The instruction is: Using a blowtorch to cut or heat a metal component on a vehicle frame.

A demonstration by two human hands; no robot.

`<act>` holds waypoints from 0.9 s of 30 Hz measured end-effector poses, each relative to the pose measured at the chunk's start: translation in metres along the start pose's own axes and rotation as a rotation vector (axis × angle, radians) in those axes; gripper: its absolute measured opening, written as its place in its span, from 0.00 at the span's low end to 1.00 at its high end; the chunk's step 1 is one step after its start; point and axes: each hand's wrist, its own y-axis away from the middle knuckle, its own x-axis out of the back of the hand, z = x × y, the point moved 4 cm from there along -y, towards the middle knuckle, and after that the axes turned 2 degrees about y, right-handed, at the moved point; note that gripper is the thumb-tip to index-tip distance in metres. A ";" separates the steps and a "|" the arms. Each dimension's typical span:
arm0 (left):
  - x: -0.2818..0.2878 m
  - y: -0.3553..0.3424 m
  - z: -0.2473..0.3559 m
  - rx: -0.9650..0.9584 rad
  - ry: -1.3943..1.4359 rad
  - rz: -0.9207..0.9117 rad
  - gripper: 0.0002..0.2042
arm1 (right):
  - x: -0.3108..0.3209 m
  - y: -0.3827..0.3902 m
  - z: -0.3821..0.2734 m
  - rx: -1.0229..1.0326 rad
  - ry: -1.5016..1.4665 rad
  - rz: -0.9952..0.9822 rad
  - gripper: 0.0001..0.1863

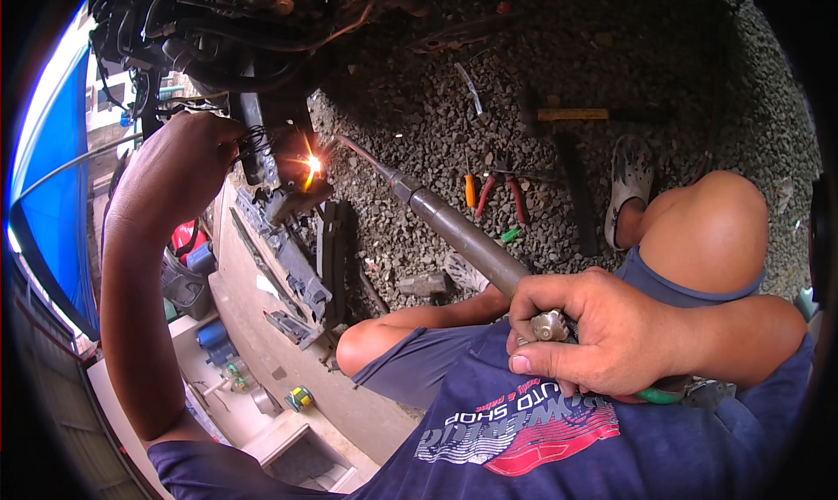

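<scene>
My right hand (602,330) is closed around the valve end of a gas welding torch (458,229). The torch's long grey body slants up and left, ending in a bent tip. Just beyond that tip, a bright orange-white glow with sparks lights up a dark metal bracket (297,199). My left hand (188,155) is raised at the upper left, its fingers closed on a small bundle of thin dark wire (253,140) beside an upright metal bar (253,116). Part of the left fingers is hidden behind the hand.
Dark vehicle parts and hoses (236,37) hang overhead. On the gravel lie red-handled pliers (515,199), an orange-handled screwdriver (470,190) and a hammer (572,114). A long broken grey part (288,260) rests beside my bent knees. A tape measure (298,399) sits farther left.
</scene>
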 end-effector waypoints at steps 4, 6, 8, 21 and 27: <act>0.001 0.003 -0.002 0.016 0.017 0.011 0.16 | 0.001 0.000 -0.001 -0.012 0.028 -0.016 0.14; 0.002 0.005 0.000 0.026 0.010 0.007 0.16 | 0.000 0.000 -0.001 0.001 0.021 -0.013 0.13; 0.004 0.006 0.003 0.042 0.008 0.011 0.16 | 0.001 0.000 -0.001 0.003 0.017 -0.015 0.13; -0.002 0.003 -0.001 0.043 0.005 0.017 0.17 | 0.000 0.000 0.000 0.013 0.006 -0.006 0.14; -0.002 0.004 -0.001 0.050 0.003 0.010 0.16 | -0.001 0.000 0.000 0.017 0.007 -0.011 0.14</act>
